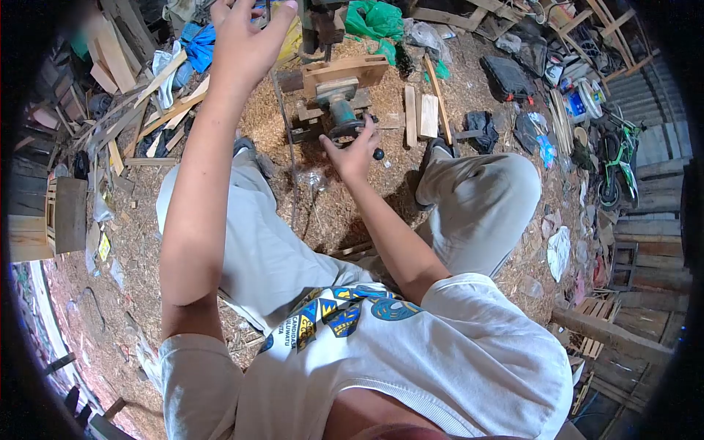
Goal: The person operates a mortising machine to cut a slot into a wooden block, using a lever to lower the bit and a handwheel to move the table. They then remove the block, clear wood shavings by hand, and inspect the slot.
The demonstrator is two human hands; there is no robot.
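My left hand is raised at the top edge, thumb and fingers spread around the top of a thin dark rod; the fingertips are cut off by the frame. My right hand grips the rim of a round dark handwheel, with the thumb on its left and fingers on its right. The wheel sits on a green-grey machine vise. Just beyond the vise lies a wooden block, crosswise below a dark machine column.
Wood shavings cover the ground between my legs. Short wooden pieces stand right of the vise. Planks are piled at the left. A black case, a green bicycle and plastic bags lie at the right.
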